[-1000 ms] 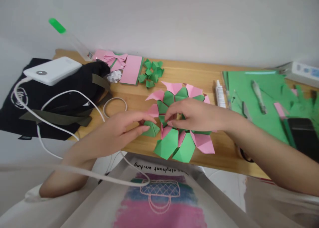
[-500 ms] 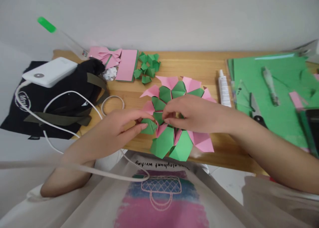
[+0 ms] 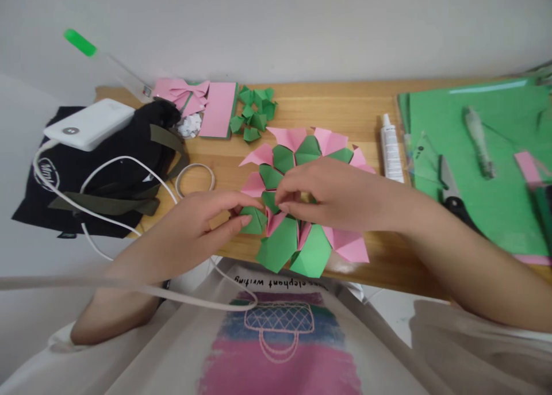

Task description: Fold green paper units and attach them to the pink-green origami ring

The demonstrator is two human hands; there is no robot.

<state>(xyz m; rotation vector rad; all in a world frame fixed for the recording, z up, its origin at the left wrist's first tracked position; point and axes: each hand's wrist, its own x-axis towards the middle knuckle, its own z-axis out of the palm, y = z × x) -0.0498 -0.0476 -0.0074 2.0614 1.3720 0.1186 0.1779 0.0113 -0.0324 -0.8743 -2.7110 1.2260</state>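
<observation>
Your table (image 3: 340,110) had its near edge just beside the lower petals of the ring of folded pink and green paper (image 3: 276,248), so there was little bare wood in front of it. The widest open wood lay behind the ring, toward the pale grey wall (image 3: 302,33); a narrower bare strip ran between its right side and the white glue tube (image 3: 392,153).

Your left hand (image 3: 207,225) had thumb and forefinger pinching the small green folded paper piece (image 3: 254,221) at the ring's left side; you could not tell whether the two were joined. Your right hand (image 3: 328,194) reached over the ring and covered part of it, its bent thumb and forefinger pinched together on a fold by the central opening.

On your right, past the tube, the large green paper sheets (image 3: 448,113) filled the table, with the black-handled scissors (image 3: 451,191) on them, the handles close to your right forearm. On your left, the black cloth bag (image 3: 97,182) took up the corner, and the long white cable (image 3: 125,158) looped across it and hung by your left arm. Behind the ring, to its left, sat the cluster of small green folded pieces (image 3: 259,119), just beside the flat pink paper stack (image 3: 219,110).
</observation>
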